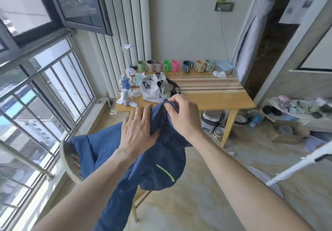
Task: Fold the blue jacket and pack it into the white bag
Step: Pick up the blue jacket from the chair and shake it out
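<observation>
The blue jacket (158, 160), with a neon yellow stripe, hangs in the air in front of the table and drapes over a chair back at the left. My left hand (138, 130) lies flat against its upper part, thumb gripping a fold. My right hand (183, 115) pinches the jacket's top edge near the table's front edge. The white bag (152, 89), with a black logo and black strap, lies crumpled on the wooden table (215, 98), just beyond my hands.
A row of coloured mugs (172, 66) lines the table's back edge, with a lamp (128, 58), bottle (125, 83) and tissues at left. A wooden chair (70, 166) stands under the jacket. Window railing runs along the left; clutter sits on the floor at right.
</observation>
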Available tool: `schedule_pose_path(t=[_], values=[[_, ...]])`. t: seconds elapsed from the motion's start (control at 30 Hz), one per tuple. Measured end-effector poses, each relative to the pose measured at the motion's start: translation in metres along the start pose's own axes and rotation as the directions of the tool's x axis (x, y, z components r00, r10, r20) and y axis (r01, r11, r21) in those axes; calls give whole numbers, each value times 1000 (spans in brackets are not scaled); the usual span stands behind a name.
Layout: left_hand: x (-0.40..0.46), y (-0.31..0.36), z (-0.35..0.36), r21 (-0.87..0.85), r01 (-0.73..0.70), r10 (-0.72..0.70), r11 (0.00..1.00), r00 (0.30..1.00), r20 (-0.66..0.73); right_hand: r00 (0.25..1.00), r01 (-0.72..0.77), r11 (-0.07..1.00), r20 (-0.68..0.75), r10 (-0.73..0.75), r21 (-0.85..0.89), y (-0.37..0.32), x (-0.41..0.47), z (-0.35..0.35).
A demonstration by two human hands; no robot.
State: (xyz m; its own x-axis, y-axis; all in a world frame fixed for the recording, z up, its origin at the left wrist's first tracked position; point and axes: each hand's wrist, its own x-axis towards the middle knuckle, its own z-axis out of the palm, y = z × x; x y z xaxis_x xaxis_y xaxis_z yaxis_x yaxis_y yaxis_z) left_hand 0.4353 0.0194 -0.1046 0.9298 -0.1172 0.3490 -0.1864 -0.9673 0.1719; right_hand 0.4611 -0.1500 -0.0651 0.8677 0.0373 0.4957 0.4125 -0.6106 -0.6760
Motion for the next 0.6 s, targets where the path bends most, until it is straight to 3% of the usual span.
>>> schedule_pose_path(t=[0.23, 0.33, 0.43, 0.5, 0.6], values=[[15, 94, -28, 97, 49, -47, 994, 999, -15, 977, -8, 986, -213, -27, -166, 48, 7, -152], [23, 121, -41, 28, 67, -66, 997, 997, -49, 963, -59, 957, -268, -20, -284, 72, 9, -205], [43, 141, -53, -214, 115, -116, 970, 993, 9, 950, -196, 896, -302, 74, -398, 92, 9, -248], [58, 161, -62, -416, 157, -129, 896, 987, 94, 952, -242, 852, -284, 116, -464, 94, 4, -265], [76, 203, -78, -732, 295, -176, 614, 955, 238, 999, -31, 903, -45, 14, -429, 70, -16, -266]])
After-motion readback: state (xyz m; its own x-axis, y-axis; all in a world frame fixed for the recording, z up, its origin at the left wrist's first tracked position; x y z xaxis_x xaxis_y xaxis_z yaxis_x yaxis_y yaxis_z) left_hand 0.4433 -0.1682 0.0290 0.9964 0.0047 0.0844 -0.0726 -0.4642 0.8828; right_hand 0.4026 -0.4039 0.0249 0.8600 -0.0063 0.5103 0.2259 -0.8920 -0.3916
